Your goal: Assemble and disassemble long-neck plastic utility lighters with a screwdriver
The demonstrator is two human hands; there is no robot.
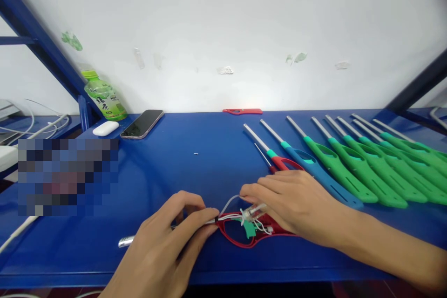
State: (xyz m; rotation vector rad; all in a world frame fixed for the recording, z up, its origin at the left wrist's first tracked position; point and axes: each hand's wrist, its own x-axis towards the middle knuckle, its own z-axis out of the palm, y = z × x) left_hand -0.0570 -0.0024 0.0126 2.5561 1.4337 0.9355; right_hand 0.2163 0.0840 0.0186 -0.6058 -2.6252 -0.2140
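Observation:
An opened red utility lighter (240,244) lies near the front of the blue table, its inside showing. My left hand (171,237) is closed around the lighter's neck where the metal tube (125,241) meets the red shell. The tube's tip sticks out left of my fingers. My right hand (296,202) is closed on a clear plastic fuel tank (254,213) above the shell. From near my right fingertips a thin clear hose (228,202) curves to the neck. A green trigger (249,228) and white wires (264,228) show in the shell; my right hand covers part of the handle.
Several green lighters (344,174), a blue one (319,172) and a red one (284,162) lie at right, beside a thin screwdriver (264,156). A red shell half (244,111) lies by the wall. A phone (143,124), white case (105,128) and bottle (104,98) stand back left.

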